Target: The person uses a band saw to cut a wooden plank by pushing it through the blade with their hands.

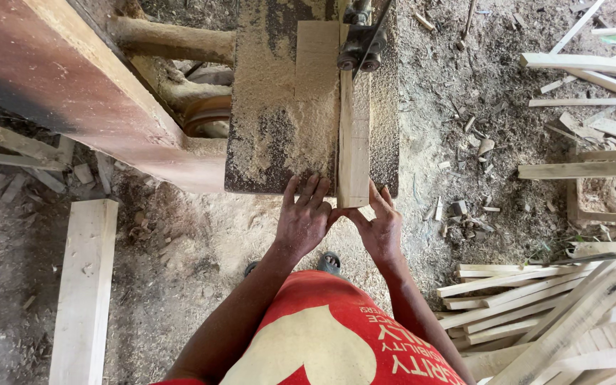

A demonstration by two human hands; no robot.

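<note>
1 head-worn camera looks steeply down, close over the saw table [279, 135]; floor all around.

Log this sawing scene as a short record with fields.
left hand: left hand flat at the near edge of the saw table, beside the wood piece
right hand: right hand pressed against the near end of the wood piece
blade: blade guide sits over the wood piece
surface: sawdust covers the table
right side: stack of cut strips on the ground
</note>
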